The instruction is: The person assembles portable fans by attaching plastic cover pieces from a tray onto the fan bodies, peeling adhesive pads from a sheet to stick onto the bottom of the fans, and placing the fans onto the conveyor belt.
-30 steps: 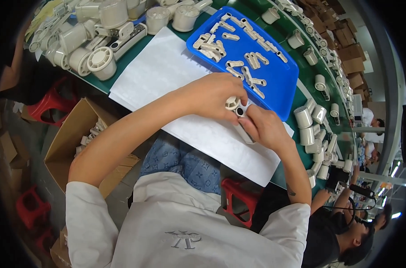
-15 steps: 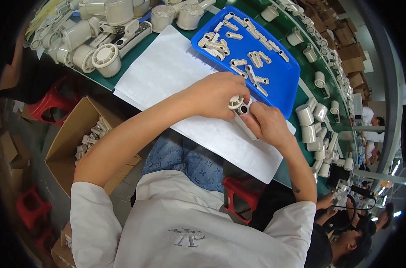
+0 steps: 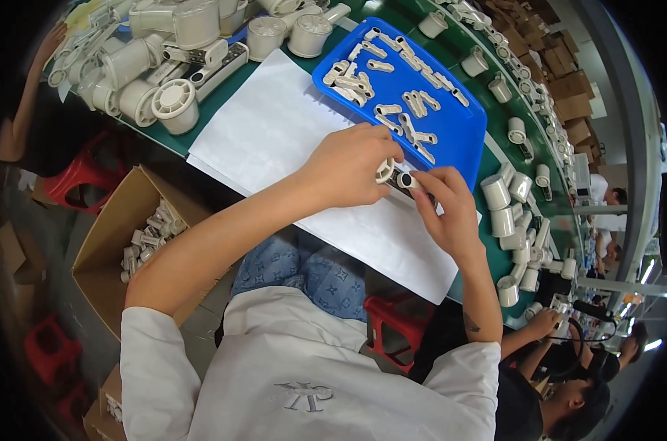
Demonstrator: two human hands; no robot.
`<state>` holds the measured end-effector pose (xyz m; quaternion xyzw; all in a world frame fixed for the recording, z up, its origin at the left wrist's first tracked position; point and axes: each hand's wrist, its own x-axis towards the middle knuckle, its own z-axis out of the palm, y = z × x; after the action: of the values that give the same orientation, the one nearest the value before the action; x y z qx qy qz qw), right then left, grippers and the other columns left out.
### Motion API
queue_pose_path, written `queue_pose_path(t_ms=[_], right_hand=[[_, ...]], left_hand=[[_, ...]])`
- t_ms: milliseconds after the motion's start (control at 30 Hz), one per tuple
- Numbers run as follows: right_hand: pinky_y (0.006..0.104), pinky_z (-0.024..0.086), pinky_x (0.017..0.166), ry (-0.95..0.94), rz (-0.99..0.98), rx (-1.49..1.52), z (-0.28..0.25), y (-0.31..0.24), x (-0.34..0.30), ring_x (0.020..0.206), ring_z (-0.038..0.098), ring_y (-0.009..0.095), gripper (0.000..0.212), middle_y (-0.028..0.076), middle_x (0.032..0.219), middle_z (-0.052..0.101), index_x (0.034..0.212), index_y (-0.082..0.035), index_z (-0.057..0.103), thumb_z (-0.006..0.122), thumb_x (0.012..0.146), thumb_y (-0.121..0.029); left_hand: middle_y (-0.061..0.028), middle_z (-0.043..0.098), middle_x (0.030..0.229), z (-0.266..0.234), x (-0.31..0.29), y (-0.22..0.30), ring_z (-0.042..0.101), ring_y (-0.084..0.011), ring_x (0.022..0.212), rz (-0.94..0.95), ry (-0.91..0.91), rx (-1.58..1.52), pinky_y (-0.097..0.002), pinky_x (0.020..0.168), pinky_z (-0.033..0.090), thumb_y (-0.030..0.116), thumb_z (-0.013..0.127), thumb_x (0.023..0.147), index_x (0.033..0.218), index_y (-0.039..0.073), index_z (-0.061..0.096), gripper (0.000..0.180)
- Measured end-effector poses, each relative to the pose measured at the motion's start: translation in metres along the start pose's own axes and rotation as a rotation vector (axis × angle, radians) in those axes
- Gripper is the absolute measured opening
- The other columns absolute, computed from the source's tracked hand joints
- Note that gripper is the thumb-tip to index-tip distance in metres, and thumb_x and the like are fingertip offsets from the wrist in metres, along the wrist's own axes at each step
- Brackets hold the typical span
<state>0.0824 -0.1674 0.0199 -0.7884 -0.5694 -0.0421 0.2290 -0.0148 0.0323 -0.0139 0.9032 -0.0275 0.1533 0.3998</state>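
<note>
A white plastic housing (image 3: 385,170) with a round, ribbed end and a dark-faced handle is held above the paper. My left hand (image 3: 355,165) wraps around its cylindrical part, hiding most of it. At the handle, my right hand (image 3: 449,209) pinches beside a small white round piece (image 3: 405,180) with a dark hole. Whether that piece is separate from the housing, I cannot tell. Just beyond my hands is a blue tray (image 3: 458,140) bearing several small, oblong white plastic parts (image 3: 354,82).
White paper (image 3: 253,117) covers the green table ahead of me. Piled housings (image 3: 175,103) stand at the far left, more (image 3: 501,220) at the right. A line of them stretches along the green surface beyond the tray. A cardboard box (image 3: 106,257) of white parts sits lower left. Co-workers sit at both sides.
My right hand has loosened from a wrapped grip on the handle to a fingertip hold, its fingers more extended. More of the handle's dark face shows. My left hand keeps its hold.
</note>
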Motion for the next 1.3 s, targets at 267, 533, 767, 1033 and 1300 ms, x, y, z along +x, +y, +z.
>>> queue_pose_path(t_ms=[267,533,767,1033,1300], right_hand=[[0.0289,0.05,0.061,0.078,0.155,0.208,0.011,-0.011,0.004,0.078,0.061,0.02,0.022,0.008,0.089,0.061,0.102,-0.002,0.071,0.075,0.08,-0.002],[0.0286,0.049,0.06,0.093,0.149,0.145,0.013,-0.013,0.003,0.073,0.06,0.019,0.018,0.008,0.085,0.06,0.099,-0.001,0.071,0.073,0.081,-0.001],[0.0402,0.045,0.058,0.106,0.11,-0.122,0.007,-0.024,0.015,0.072,0.06,0.029,0.011,0.011,0.077,0.06,0.091,-0.001,0.072,0.072,0.081,-0.005],[0.035,0.048,0.088,-0.138,0.186,0.367,0.009,0.0,-0.01,0.101,0.06,0.028,0.048,0.011,0.107,0.064,0.119,-0.004,0.063,0.081,0.077,-0.019],[0.0361,0.049,0.091,-0.039,0.057,0.239,0.034,0.001,-0.033,0.109,0.061,0.029,0.063,0.017,0.12,0.063,0.133,-0.002,0.055,0.08,0.077,-0.02]], left_hand=[[-0.0054,0.065,0.102,0.002,0.0,-0.007,0.059,-0.0266,0.103,0.121,0.07,-0.032,-0.037,0.086,0.05,0.01,0.08,0.068,0.097,0.008,0.068,0.032],[-0.0052,0.065,0.096,0.003,0.001,-0.01,0.059,-0.0276,0.099,0.161,0.082,-0.08,-0.0374,0.084,0.049,0.008,0.079,0.068,0.093,0.007,0.066,0.028],[-0.0085,0.065,0.102,0.001,0.008,-0.019,0.058,-0.0303,0.1,0.293,0.071,0.022,-0.0394,0.084,0.049,0.01,0.079,0.069,0.101,0.008,0.068,0.034],[-0.0046,0.062,0.105,0.016,-0.032,0.0,0.056,-0.0298,0.106,0.441,0.307,0.196,-0.0434,0.09,0.046,0.012,0.08,0.067,0.093,0.013,0.065,0.029],[-0.0057,0.067,0.087,0.015,-0.021,0.026,0.06,-0.0324,0.091,0.022,0.018,0.263,-0.0433,0.082,0.047,0.022,0.084,0.063,0.097,0.013,0.061,0.041]])
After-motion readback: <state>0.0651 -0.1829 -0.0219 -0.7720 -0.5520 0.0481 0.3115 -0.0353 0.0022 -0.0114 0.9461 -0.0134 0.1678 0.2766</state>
